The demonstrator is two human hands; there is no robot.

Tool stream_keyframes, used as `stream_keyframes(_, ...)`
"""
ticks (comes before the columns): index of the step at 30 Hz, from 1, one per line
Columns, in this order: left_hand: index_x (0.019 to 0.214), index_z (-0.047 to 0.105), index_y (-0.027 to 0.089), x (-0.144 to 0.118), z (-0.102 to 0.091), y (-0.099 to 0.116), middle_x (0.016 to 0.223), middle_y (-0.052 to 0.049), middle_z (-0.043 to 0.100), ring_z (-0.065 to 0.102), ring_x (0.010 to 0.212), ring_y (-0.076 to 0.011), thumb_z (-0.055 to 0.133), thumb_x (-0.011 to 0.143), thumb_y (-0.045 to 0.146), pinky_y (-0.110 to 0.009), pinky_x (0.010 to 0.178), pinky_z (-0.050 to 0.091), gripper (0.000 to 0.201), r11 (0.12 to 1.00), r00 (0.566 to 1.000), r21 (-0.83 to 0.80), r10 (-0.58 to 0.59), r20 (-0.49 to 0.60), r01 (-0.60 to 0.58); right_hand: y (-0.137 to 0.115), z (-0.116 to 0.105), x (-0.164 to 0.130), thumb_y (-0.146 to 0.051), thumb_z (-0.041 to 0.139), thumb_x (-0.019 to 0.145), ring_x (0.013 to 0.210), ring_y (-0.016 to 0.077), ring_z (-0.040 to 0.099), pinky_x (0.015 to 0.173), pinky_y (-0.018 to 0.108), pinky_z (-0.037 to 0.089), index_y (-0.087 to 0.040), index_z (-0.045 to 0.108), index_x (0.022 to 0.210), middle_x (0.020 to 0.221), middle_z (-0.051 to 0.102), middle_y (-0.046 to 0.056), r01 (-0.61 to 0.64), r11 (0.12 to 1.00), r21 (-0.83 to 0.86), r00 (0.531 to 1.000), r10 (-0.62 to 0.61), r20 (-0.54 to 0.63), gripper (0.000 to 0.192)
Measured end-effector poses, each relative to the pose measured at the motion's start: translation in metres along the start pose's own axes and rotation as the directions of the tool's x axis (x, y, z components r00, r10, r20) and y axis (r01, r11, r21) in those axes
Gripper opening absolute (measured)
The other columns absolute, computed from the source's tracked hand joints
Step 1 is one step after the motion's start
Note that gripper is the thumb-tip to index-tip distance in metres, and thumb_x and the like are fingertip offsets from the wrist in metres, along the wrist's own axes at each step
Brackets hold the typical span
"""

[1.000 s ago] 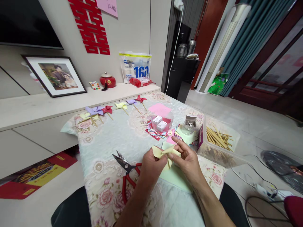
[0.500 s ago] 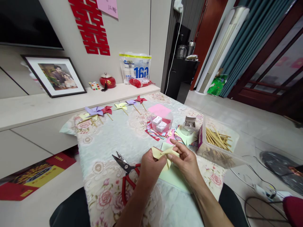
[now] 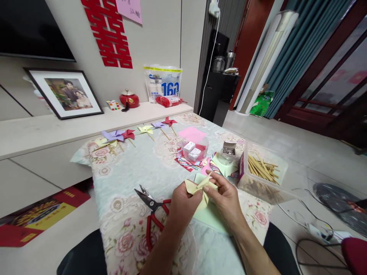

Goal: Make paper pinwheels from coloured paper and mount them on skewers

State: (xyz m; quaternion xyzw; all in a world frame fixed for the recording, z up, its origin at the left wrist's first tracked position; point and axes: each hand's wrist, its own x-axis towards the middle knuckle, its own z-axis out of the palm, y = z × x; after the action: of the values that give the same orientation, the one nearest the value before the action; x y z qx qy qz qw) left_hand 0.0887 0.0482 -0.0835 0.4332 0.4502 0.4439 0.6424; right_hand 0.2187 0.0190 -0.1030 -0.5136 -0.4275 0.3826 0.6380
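Observation:
Between both hands is a pale yellow paper pinwheel (image 3: pixel 204 186), its corners folded in toward the middle. My left hand (image 3: pixel 183 202) pinches its left side, thumb near the centre. My right hand (image 3: pixel 225 193) grips the right side, thumb pressed at the middle and forefinger behind a raised blade. Underneath lies a light green paper sheet (image 3: pixel 212 217). Red-handled pliers-like scissors (image 3: pixel 153 208) rest with blades apart just left of my left wrist. Whether a pin sits at the pinwheel's centre is hidden by the fingers.
Finished pinwheels on sticks (image 3: pixel 113 136) line the table's far left edge. Ahead are a clear round container (image 3: pixel 202 152) with small white boxes, a little open box of metal pins (image 3: pixel 229 149), and a plastic bin (image 3: pixel 269 191) of wooden sticks at right. A flowered cloth (image 3: pixel 132 168) covers the table.
The right hand's fingers have shifted slightly, and a blade of the yellow pinwheel now stands up more. Both hands keep hold of it; the view has moved a little.

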Motion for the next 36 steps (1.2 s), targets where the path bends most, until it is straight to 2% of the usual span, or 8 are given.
stream_keyframes(4, 0.069, 0.063, 0.017, -0.001, -0.001, 0.002, 0.054, 0.003, 0.064, 0.055, 0.049, -0.0129, 0.076, 0.061, 0.025, -0.023, 0.049, 0.044, 0.018, 1.0, 0.999, -0.016, -0.01, 0.041, 0.011, -0.007, -0.002, -0.001, -0.031, 0.08, 0.078, 0.084, 0.0206, 0.068, 0.075, 0.032, 0.051, -0.027, 0.074, 0.109, 0.092, 0.076, 0.002, 0.01, 0.999, -0.047, 1.0, -0.009, 0.026, 0.032)
stream_keyframes(10, 0.069, 0.059, 0.017, -0.002, -0.004, 0.004, 0.053, 0.003, 0.062, 0.054, 0.048, -0.0123, 0.083, 0.061, 0.033, -0.023, 0.049, 0.042, 0.031, 0.998, 0.987, -0.039, -0.051, 0.155, 0.058, -0.019, -0.013, -0.001, -0.03, 0.075, 0.083, 0.083, 0.0192, 0.065, 0.074, 0.03, 0.049, -0.025, 0.071, 0.107, 0.092, 0.072, 0.002, -0.005, 0.998, -0.059, 0.983, 0.016, 0.184, 0.025)
stream_keyframes(17, 0.069, 0.061, 0.017, -0.002, -0.004, -0.004, 0.053, 0.004, 0.062, 0.054, 0.049, -0.0129, 0.087, 0.055, 0.044, -0.022, 0.048, 0.041, 0.04, 0.999, 0.993, 0.0, -0.053, 0.105, 0.053, -0.025, -0.02, -0.002, -0.024, 0.074, 0.079, 0.074, 0.0161, 0.057, 0.07, 0.029, 0.044, -0.022, 0.066, 0.127, 0.081, 0.061, -0.002, 0.004, 0.993, -0.115, 0.966, 0.026, 0.258, 0.048)
stream_keyframes(25, 0.073, 0.066, 0.017, 0.001, -0.011, -0.01, 0.057, 0.001, 0.066, 0.058, 0.053, -0.015, 0.09, 0.053, 0.052, -0.024, 0.052, 0.046, 0.047, 0.993, 0.97, 0.061, -0.108, 0.216, 0.097, -0.021, -0.026, -0.003, -0.02, 0.078, 0.072, 0.077, 0.0159, 0.057, 0.074, 0.03, 0.043, -0.023, 0.068, 0.126, 0.084, 0.064, -0.001, -0.035, 0.996, -0.084, 0.965, 0.055, 0.257, 0.055)
stream_keyframes(28, 0.078, 0.07, 0.017, 0.0, -0.016, 0.004, 0.065, -0.002, 0.071, 0.063, 0.058, -0.0181, 0.09, 0.054, 0.052, -0.027, 0.056, 0.051, 0.046, 0.991, 0.957, 0.08, -0.121, 0.263, 0.104, -0.019, -0.029, -0.003, -0.015, 0.079, 0.068, 0.077, 0.0156, 0.061, 0.075, 0.029, 0.044, -0.023, 0.067, 0.124, 0.084, 0.067, -0.002, -0.077, 0.996, 0.037, 0.963, 0.065, 0.261, 0.058)
stream_keyframes(31, 0.091, 0.074, 0.019, 0.004, -0.021, 0.028, 0.084, -0.006, 0.077, 0.07, 0.077, -0.0234, 0.088, 0.058, 0.052, -0.029, 0.069, 0.056, 0.049, 0.989, 0.984, 0.138, -0.068, 0.167, 0.045, -0.019, -0.034, -0.001, -0.014, 0.079, 0.065, 0.085, 0.0169, 0.067, 0.079, 0.029, 0.046, -0.022, 0.066, 0.122, 0.09, 0.073, 0.0, -0.126, 0.968, 0.217, 0.964, 0.069, 0.256, 0.058)
stream_keyframes(33, 0.096, 0.074, 0.02, 0.008, -0.02, 0.051, 0.091, -0.008, 0.078, 0.071, 0.088, -0.0265, 0.084, 0.061, 0.054, -0.03, 0.072, 0.057, 0.049, 0.97, 0.997, 0.236, 0.049, 0.063, -0.063, -0.019, -0.036, 0.001, -0.013, 0.08, 0.064, 0.087, 0.0173, 0.069, 0.08, 0.029, 0.047, -0.021, 0.066, 0.119, 0.093, 0.076, 0.001, -0.151, 0.939, 0.309, 0.969, 0.079, 0.234, 0.057)
stream_keyframes(36, 0.094, 0.074, 0.021, 0.013, 0.001, 0.09, 0.098, -0.008, 0.077, 0.07, 0.088, -0.0268, 0.076, 0.069, 0.047, -0.034, 0.073, 0.056, 0.036, 0.832, 0.945, 0.449, 0.299, 0.133, -0.326, -0.017, -0.037, 0.006, -0.014, 0.081, 0.061, 0.08, 0.0165, 0.071, 0.074, 0.027, 0.048, -0.019, 0.069, 0.111, 0.087, 0.077, 0.001, -0.167, 0.904, 0.394, 0.977, 0.098, 0.189, 0.051)
